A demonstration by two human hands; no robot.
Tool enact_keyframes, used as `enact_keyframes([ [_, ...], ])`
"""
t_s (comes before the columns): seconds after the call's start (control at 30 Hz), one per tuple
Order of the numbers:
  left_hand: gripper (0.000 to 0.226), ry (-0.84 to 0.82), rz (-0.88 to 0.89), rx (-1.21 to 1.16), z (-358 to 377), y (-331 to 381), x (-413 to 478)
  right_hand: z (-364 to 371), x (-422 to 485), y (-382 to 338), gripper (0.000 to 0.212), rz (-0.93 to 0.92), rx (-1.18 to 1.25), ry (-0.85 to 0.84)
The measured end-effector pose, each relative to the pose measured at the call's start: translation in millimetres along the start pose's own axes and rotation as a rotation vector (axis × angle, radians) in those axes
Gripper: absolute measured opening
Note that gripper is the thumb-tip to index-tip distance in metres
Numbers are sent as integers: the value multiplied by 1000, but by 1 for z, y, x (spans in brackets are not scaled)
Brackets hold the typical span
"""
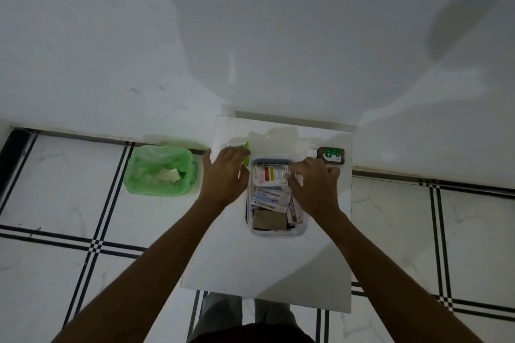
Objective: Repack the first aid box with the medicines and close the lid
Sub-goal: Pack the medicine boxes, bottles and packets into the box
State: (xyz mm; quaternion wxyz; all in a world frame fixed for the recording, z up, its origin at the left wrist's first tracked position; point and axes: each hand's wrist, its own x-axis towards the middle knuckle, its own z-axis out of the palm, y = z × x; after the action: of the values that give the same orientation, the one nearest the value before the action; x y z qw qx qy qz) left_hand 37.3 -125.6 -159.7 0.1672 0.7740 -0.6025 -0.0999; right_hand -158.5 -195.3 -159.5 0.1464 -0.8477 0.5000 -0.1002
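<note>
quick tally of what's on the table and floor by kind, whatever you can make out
first aid box: 1
antiseptic bandage boxes: 2
red-and-white medicine packet: 1
brown bottle: 1
green-and-white item under the left hand: 1
green-lined bin: 1
Total: 7

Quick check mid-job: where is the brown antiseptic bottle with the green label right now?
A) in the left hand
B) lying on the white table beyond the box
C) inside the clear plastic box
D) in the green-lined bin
B: the brown antiseptic bottle with the green label lies on its side on the white table, beyond the clear plastic box, past the right hand.
</note>
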Motion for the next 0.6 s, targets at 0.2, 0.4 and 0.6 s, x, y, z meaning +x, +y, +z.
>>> enact_keyframes([
  [0.2,64,-242,-67,97,-1,-14,24,-18,25,40,27,204,27,47],
  [0.4,84,-466,-101,222,9,-35,39,-7,49,78,62,254,-121,-285],
  [0.6,75,-449,-109,261,19,-41,46,12,53,93,59,203,-151,-394],
])
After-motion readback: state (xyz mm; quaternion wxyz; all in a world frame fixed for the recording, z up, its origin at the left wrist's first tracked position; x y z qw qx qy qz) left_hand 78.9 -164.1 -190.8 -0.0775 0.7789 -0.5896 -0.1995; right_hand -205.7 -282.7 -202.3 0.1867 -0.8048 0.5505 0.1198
